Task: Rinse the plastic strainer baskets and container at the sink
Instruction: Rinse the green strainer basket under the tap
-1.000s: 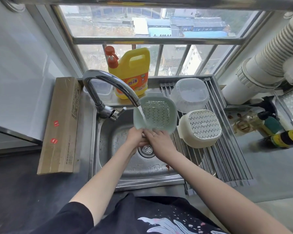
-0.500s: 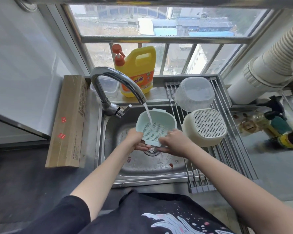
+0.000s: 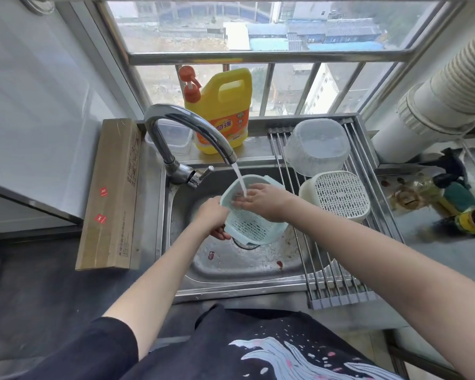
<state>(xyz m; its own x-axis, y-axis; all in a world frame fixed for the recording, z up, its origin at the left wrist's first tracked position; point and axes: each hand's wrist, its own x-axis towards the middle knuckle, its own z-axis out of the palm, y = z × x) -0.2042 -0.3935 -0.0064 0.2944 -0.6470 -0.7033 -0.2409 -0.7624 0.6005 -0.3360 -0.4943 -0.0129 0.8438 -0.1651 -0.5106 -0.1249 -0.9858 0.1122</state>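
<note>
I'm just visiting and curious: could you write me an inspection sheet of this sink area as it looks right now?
Surface: steel sink, tap running, specks on the basin floor.
Job's things: green strainer basket tilted under the stream; cream strainer basket and clear container upside down on the drying rack.
Clutter: yellow detergent bottle, small clear tub, cardboard box, bottles on the right.
Hands: left hand grips the green basket's rim; right hand reaches inside it, fingers flat under the water.
Cables: nothing seen.
Surroundings: barred window, ribbed duct.
</note>
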